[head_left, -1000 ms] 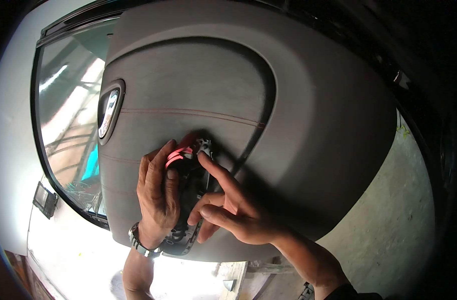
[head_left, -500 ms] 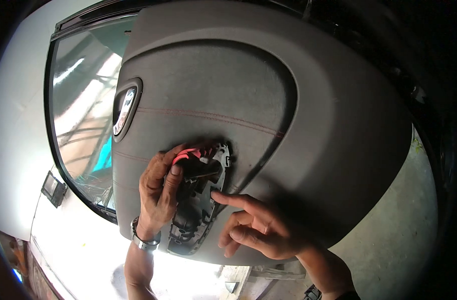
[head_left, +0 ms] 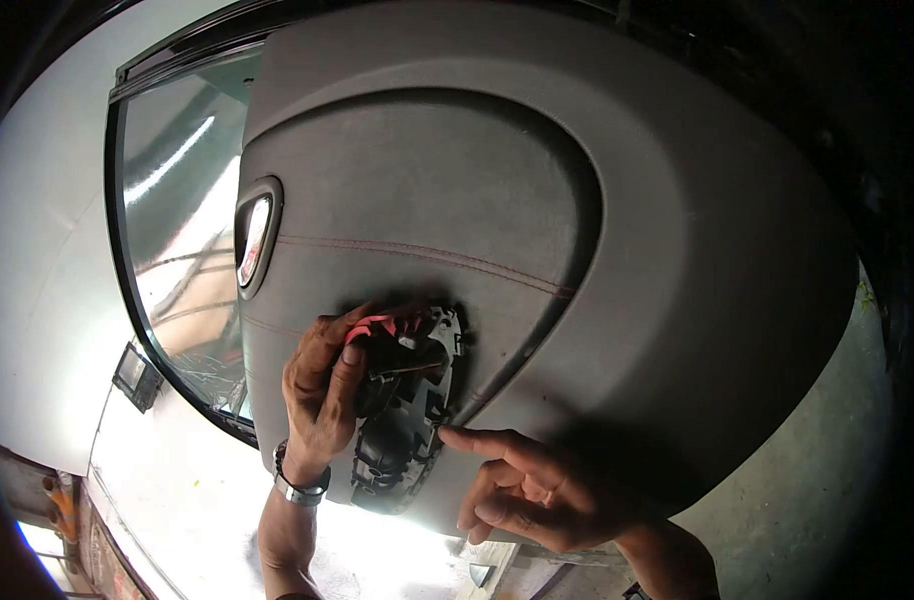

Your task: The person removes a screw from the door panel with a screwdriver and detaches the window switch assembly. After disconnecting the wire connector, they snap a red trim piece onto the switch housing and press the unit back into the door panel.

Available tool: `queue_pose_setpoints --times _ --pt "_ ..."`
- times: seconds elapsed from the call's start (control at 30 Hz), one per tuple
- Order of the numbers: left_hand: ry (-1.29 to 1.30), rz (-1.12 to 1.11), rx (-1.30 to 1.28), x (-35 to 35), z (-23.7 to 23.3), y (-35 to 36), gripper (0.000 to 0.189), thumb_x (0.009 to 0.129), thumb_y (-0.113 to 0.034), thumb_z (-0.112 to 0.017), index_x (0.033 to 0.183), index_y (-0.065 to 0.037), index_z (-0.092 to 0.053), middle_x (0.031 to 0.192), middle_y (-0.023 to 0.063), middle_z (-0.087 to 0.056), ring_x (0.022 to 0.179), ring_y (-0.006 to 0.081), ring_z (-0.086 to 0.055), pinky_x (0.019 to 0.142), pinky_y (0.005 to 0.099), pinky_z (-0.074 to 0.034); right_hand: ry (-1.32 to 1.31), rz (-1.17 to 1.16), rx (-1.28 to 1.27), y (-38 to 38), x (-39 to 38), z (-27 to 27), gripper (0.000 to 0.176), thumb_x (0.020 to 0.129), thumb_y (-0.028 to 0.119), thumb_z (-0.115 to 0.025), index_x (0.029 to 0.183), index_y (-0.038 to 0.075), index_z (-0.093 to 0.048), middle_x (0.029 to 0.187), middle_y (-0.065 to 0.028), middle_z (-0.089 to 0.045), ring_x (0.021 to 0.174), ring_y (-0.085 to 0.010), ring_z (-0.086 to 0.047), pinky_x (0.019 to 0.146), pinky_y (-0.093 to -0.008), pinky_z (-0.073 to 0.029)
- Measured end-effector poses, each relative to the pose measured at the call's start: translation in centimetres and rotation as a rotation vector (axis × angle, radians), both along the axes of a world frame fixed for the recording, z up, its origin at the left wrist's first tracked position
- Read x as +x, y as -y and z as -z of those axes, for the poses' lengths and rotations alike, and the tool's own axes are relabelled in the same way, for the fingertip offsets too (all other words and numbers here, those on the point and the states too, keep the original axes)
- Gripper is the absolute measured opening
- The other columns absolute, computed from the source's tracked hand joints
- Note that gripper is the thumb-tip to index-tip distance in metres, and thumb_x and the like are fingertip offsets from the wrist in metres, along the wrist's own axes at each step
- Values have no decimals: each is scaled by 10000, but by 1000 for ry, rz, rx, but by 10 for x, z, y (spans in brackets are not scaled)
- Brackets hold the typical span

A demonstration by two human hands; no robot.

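My left hand [head_left: 320, 392] is closed around the upper left side of a long moulded plastic part [head_left: 389, 440], with the thumb across its front. The part is dark with a pale grey edge, small clips and a red piece [head_left: 377, 326] near its upper end. It is held in front of a grey car door panel [head_left: 437, 170] with red double stitching. At the part's right edge is the index fingertip of my right hand [head_left: 537, 497], stretched out. The other fingers of that hand are loosely bent, with nothing in them.
An inner door handle [head_left: 256, 240] with a shiny insert sits at the panel's left. Beyond it is the window glass [head_left: 177, 200] in a black frame. A small floodlight [head_left: 137, 376] stands at the lower left, and concrete floor [head_left: 777, 500] shows at the lower right.
My right index fingertip has moved down along the part's right edge. My left hand keeps its hold on the part. The view has shifted slightly.
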State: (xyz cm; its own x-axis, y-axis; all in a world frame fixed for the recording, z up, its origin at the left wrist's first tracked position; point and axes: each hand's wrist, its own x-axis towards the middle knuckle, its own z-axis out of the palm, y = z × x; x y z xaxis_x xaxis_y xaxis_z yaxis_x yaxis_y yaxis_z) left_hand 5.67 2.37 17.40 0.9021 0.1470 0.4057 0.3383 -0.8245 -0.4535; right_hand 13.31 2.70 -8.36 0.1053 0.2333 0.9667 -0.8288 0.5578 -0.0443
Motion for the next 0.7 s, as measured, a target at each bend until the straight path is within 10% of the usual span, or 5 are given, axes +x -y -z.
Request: queue_pose_setpoints --times 0.7 --pt "-5 121 178 -4 21 1 392 972 4 -574 1363 0 -594 1070 146 -605 960 248 -609 902 322 -475 -49 329 -244 14 -21 -19 485 1041 166 -583 1468 -16 -441 847 -108 -675 790 -135 -676 734 -275 -546"
